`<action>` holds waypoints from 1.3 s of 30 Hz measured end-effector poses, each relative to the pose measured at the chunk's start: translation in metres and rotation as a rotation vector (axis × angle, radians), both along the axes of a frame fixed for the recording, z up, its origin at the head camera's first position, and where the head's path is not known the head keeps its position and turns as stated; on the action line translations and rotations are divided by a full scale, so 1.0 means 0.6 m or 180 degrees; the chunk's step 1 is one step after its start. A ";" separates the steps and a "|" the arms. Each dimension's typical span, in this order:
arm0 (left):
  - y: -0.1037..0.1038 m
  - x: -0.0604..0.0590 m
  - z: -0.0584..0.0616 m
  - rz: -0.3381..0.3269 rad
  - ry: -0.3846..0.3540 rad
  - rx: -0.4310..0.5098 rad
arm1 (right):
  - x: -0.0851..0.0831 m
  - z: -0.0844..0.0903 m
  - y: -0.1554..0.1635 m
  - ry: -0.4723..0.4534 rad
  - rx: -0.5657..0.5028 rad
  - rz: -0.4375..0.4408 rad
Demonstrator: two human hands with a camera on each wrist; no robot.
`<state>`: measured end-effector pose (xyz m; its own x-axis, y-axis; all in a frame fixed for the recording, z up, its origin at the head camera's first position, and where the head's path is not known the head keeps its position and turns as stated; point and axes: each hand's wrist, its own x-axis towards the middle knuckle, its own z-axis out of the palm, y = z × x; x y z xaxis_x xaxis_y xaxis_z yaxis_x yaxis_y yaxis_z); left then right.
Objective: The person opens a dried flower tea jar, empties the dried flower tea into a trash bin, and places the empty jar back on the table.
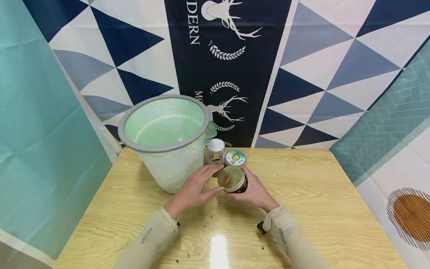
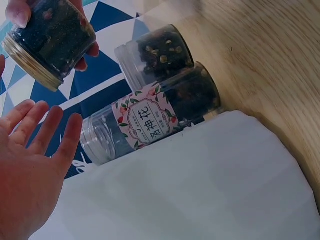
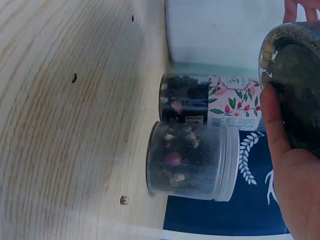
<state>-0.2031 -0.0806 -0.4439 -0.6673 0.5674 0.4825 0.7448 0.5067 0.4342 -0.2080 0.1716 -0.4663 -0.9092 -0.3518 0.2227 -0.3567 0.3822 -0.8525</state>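
one jar (image 1: pixel 231 179) gripped in right hand (image 1: pixel 254 191), left hand (image 1: pixel 194 189) beside

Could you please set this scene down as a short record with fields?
Right hand: grips a tilted clear jar with a gold lid, dark dried contents inside.
Left hand: open, fingers straight, beside the lid; contact unclear.
Behind: tall clear jar with a pink floral label and short clear jar of dried buds, both upright, side by side.
Bin: pale plastic bin with a grey rim and green liner, at the left.
Surface: light wooden table, dark crumbs scattered.
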 end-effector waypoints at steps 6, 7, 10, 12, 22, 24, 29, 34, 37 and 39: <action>0.013 -0.001 0.001 -0.0079 -0.0023 -0.0154 | 0.002 0.001 0.001 0.0026 0.0062 0.0047; 0.016 -0.001 0.001 -0.0088 -0.0036 -0.0189 | 0.002 0.001 0.000 0.0024 0.0096 0.0060; 0.025 -0.001 0.001 -0.0115 -0.0075 -0.0290 | 0.002 0.002 -0.002 0.0051 0.0240 0.0090; 0.031 -0.002 0.000 -0.0114 -0.0088 -0.0366 | 0.002 0.003 -0.004 0.0080 0.0317 0.0109; 0.044 -0.009 -0.003 -0.0179 -0.0054 -0.0580 | 0.003 0.005 -0.008 -0.0054 0.0398 0.0212; 0.044 -0.011 -0.006 -0.0208 0.0016 -0.0633 | 0.004 0.004 -0.009 -0.0100 0.0387 0.0217; 0.045 -0.015 -0.011 -0.0218 0.0256 -0.0709 | 0.003 0.002 -0.014 -0.0116 0.0420 0.0125; 0.048 -0.016 -0.011 -0.0217 0.0274 -0.0650 | 0.002 -0.001 -0.017 -0.0079 0.0432 0.0059; 0.049 -0.013 -0.009 -0.0223 0.0218 -0.0634 | 0.002 -0.002 -0.019 -0.0019 0.0445 0.0022; 0.050 -0.011 -0.008 -0.0216 0.0210 -0.0645 | 0.004 -0.003 -0.020 0.0010 0.0450 0.0003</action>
